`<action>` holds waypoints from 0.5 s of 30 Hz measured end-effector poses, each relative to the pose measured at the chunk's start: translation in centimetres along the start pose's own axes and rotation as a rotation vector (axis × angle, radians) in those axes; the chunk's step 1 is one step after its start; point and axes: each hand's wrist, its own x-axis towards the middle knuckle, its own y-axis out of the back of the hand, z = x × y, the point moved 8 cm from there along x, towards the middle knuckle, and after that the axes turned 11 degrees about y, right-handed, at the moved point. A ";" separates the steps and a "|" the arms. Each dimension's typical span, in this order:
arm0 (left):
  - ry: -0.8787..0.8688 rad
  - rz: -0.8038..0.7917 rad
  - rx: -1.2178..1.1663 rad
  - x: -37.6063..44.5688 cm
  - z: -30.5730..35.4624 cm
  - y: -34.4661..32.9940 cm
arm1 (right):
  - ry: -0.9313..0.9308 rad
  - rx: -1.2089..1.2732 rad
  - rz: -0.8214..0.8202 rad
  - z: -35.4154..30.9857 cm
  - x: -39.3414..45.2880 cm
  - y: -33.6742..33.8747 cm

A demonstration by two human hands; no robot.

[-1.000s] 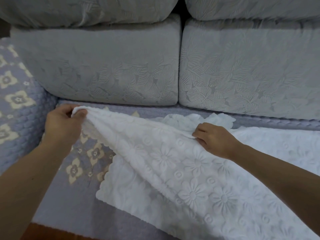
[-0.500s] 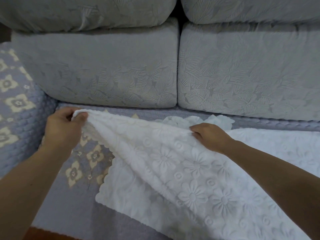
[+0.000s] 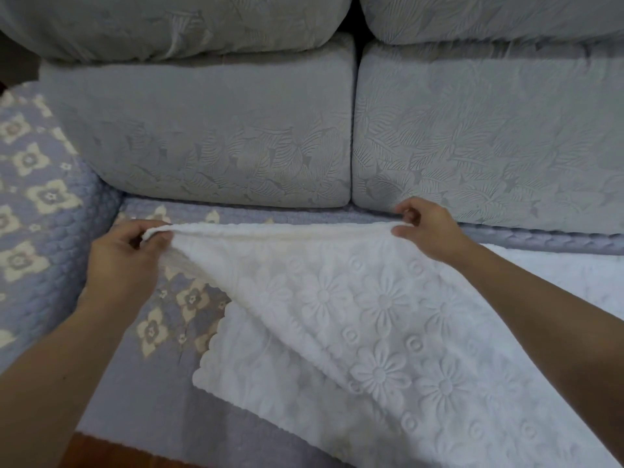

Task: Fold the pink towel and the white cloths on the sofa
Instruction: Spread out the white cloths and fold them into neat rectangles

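Right hand (image 3: 430, 231) gone from mid-cloth to far edge of white cloth (image 3: 371, 298), now pinching it just before right back cushion (image 3: 489, 136). Edge now pulled taut in straight line across to left hand (image 3: 126, 261). Scalloped bunch once lying below cushion seam now gone from sight. Left hand slightly nearer cushions.

Sofa fills the view: two grey back cushions (image 3: 216, 143) with an embossed leaf pattern side by side, a dark gap between them, two more stacked above, over a quilted lavender seat cover (image 3: 141, 393) with cream flowers, reddish-brown floor (image 3: 101, 456) at bottom left, light dim and even.
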 end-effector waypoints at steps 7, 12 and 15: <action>0.066 -0.020 -0.059 -3.9 2.7 -0.9 | 0.026 -0.169 -0.192 0.1 -4.3 4.5; -0.180 -0.369 0.053 -13.2 10.7 -12.5 | 0.188 -0.269 -0.218 -3.5 -8.6 5.3; -0.471 -0.652 0.591 -20.9 12.8 -23.1 | 0.268 -0.250 -0.244 -5.0 -11.3 5.2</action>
